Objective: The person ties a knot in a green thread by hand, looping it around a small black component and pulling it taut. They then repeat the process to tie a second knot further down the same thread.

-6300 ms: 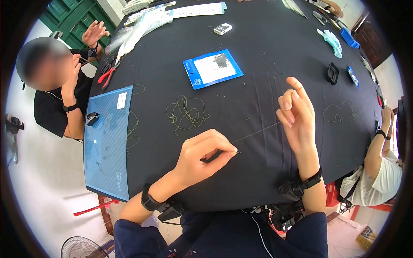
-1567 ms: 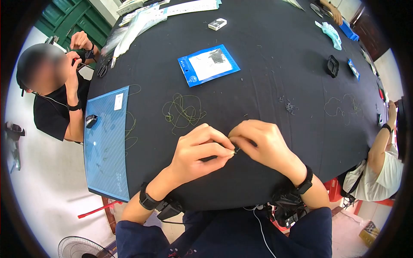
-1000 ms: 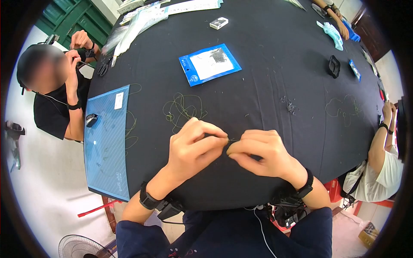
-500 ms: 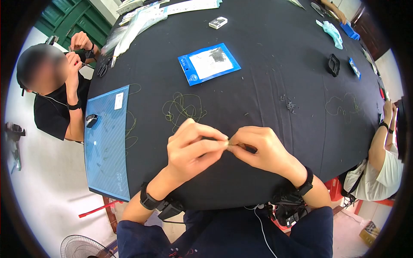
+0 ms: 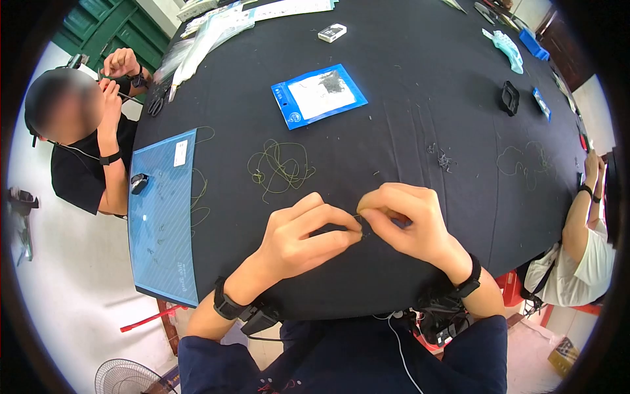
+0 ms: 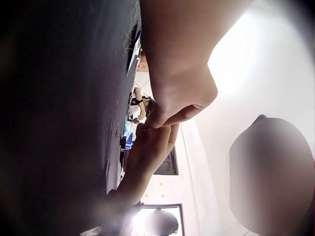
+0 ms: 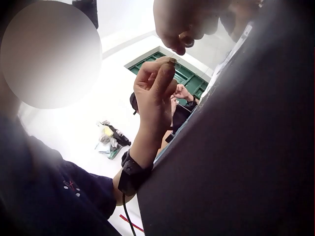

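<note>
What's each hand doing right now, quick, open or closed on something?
Left hand: closed, pinching what looks like a thin strand.
Right hand: closed, seemingly pinching the same thin strand.

Ahead of my left hand [image 5: 305,233], tangled green thread [image 5: 282,171] lies in the way; my right hand [image 5: 413,220] has room to pass rightward over the black cloth [image 5: 518,220].

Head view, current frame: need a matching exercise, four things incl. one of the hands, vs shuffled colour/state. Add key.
1. Left hand
2. Thread tangle just beyond it
3. Folder at far left
4. Small box beyond the pouch

A. Yellow-green
B. White and black
C. Fingertips pinched, close to the right hand
D. Translucent blue

Pairs: 1-C, 2-A, 3-D, 4-B
</note>
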`<action>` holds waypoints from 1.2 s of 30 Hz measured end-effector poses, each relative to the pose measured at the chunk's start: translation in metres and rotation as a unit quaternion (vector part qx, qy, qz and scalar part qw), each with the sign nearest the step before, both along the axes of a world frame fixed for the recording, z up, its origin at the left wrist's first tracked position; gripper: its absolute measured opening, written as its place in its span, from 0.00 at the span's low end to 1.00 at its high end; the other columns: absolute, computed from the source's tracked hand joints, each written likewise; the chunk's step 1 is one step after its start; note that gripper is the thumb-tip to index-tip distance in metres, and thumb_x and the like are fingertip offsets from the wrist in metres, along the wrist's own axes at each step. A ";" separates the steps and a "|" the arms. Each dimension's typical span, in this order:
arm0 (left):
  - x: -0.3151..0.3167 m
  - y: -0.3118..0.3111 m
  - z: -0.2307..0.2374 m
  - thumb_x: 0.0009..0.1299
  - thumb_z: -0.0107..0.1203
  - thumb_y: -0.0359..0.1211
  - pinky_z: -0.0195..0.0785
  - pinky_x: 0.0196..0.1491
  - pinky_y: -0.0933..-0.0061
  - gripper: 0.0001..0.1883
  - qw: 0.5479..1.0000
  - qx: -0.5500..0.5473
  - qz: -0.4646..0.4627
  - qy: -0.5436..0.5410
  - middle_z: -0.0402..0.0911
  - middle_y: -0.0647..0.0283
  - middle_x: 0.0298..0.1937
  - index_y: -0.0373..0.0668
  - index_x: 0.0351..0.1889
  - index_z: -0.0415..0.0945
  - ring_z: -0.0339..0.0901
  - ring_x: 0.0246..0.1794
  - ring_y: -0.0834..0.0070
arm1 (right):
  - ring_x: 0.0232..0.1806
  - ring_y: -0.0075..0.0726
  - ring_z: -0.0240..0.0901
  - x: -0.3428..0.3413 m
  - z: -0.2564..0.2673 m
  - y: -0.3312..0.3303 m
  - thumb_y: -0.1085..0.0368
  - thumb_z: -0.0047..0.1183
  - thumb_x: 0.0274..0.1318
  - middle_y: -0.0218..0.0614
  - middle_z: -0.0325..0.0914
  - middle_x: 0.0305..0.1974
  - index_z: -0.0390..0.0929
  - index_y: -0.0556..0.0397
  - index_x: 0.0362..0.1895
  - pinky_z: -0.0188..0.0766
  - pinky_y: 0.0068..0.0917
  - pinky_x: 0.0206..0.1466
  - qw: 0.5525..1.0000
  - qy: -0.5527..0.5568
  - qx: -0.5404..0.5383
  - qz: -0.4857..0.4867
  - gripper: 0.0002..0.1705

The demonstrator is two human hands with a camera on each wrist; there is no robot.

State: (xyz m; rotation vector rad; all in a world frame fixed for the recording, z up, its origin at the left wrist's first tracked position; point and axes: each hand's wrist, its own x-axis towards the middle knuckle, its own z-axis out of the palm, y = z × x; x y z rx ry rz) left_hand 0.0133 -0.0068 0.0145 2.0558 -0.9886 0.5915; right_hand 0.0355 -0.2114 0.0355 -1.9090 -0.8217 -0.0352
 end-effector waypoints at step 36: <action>0.005 0.001 -0.003 0.47 0.68 0.25 0.60 0.23 0.79 0.11 0.995 -0.022 0.089 -0.026 0.81 0.71 0.33 0.44 0.28 0.81 0.67 0.25 0.77 | 0.18 0.33 0.70 -0.004 -0.008 0.003 0.71 0.59 0.50 0.32 0.72 0.19 0.76 0.51 0.29 0.64 0.29 0.21 0.996 -0.001 -0.008 0.094 0.04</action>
